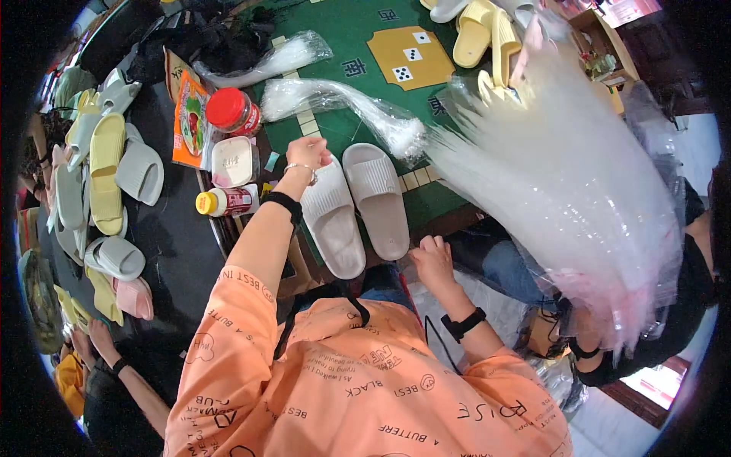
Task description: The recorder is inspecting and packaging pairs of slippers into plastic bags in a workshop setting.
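Note:
A pair of pale grey slide slippers lies side by side at the near edge of the green table, the left slipper (333, 221) and the right slipper (378, 202), toes away from me. My left hand (308, 153) is at the toe of the left slipper, its fingers pinched together; whatever they hold is too small to make out. Beside the right slipper's heel, my right hand (432, 261) is closed with curled fingers, their tips partly hidden. Beyond the slippers lies a bundle of clear thin strands (343, 103) in plastic wrap.
A large bag of whitish strands (563, 175), blurred, hangs at right before another person. Left stand a red-lidded jar (232, 111), a white tub (234, 161) and a yellow-capped bottle (227, 202). More slippers (108, 171) cover the dark table, where another person's hands (95, 340) work.

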`<move>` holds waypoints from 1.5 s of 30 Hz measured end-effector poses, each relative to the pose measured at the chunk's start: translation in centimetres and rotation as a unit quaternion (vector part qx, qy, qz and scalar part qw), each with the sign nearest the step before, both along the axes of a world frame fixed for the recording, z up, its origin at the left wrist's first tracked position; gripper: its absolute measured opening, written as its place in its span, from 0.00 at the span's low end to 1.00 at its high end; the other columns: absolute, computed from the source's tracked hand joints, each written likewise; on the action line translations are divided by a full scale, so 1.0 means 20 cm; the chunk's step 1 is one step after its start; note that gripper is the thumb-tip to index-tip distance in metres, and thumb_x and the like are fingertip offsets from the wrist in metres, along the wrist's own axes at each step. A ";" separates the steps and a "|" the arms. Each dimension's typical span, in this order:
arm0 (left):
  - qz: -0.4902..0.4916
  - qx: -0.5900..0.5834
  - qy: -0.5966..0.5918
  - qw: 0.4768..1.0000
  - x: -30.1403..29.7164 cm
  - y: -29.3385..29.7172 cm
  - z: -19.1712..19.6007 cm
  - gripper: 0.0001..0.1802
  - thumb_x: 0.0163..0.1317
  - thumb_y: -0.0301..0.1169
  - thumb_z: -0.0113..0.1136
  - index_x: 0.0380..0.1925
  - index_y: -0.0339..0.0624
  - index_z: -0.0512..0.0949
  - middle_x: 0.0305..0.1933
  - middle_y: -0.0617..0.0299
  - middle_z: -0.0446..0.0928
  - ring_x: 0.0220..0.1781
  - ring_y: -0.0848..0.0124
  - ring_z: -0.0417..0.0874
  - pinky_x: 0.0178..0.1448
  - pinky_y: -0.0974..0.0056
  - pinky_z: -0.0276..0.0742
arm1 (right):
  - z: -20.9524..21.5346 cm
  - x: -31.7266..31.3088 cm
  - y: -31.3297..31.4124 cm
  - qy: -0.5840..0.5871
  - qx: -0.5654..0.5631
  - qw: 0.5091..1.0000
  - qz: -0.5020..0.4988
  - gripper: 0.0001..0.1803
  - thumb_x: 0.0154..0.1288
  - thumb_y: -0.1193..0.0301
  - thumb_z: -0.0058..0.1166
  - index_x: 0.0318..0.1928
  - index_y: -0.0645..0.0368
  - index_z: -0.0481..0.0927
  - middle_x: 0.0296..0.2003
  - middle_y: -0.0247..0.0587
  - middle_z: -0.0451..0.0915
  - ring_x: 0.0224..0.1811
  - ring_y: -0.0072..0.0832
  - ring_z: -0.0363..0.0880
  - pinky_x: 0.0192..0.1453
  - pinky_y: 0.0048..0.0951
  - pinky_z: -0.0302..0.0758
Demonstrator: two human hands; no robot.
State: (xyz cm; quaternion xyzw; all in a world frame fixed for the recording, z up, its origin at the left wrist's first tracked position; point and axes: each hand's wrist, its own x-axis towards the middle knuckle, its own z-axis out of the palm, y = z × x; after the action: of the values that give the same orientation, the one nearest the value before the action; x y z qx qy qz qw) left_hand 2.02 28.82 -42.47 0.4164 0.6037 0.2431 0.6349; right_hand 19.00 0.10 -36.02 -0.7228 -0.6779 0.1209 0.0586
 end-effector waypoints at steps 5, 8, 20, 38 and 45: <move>-0.109 0.082 0.081 0.987 0.13 0.02 0.08 0.13 0.56 0.35 0.52 0.34 0.37 0.77 0.22 0.60 0.75 0.16 0.74 0.70 0.20 0.71 0.67 | 0.01 -0.14 0.17 0.059 0.090 0.994 0.018 0.08 0.45 0.76 0.48 0.31 0.60 0.74 0.24 0.42 0.71 0.31 0.37 0.71 0.37 0.36 0.68; -0.209 0.179 0.127 0.953 0.21 -0.04 0.09 0.10 0.52 0.34 0.53 0.30 0.41 0.79 0.23 0.55 0.77 0.23 0.65 0.77 0.30 0.64 0.72 | -0.05 -0.22 0.24 0.197 0.156 0.966 0.055 0.07 0.47 0.77 0.46 0.30 0.62 0.74 0.24 0.44 0.72 0.30 0.39 0.71 0.37 0.37 0.68; -0.270 0.225 0.235 0.906 0.26 -0.10 -0.15 0.14 0.52 0.36 0.48 0.31 0.40 0.78 0.26 0.48 0.76 0.25 0.57 0.78 0.32 0.60 0.74 | -0.22 -0.16 0.48 0.226 0.061 0.965 0.116 0.14 0.58 0.70 0.40 0.41 0.68 0.69 0.34 0.56 0.70 0.39 0.49 0.67 0.44 0.42 0.66; -0.345 0.128 0.228 0.901 0.38 -0.06 -0.21 0.14 0.46 0.38 0.54 0.26 0.38 0.78 0.23 0.53 0.76 0.24 0.63 0.77 0.33 0.64 0.73 | -0.87 -0.02 0.49 -0.036 0.213 0.964 0.157 0.13 0.50 0.66 0.46 0.34 0.60 0.74 0.30 0.50 0.75 0.32 0.45 0.74 0.38 0.43 0.70; -0.108 0.127 0.049 0.985 0.28 -0.12 -0.06 0.10 0.44 0.31 0.61 0.29 0.40 0.79 0.23 0.59 0.78 0.25 0.73 0.77 0.32 0.69 0.72 | -0.37 -0.12 0.49 0.159 0.139 0.971 0.111 0.11 0.51 0.71 0.44 0.36 0.61 0.74 0.34 0.48 0.75 0.38 0.44 0.72 0.44 0.41 0.69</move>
State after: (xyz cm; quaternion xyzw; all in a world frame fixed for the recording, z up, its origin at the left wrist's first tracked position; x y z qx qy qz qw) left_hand 7.68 26.47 -43.67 0.5681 0.5497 0.2271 0.5688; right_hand 16.55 10.00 -43.44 -0.5991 -0.7462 0.1445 0.2518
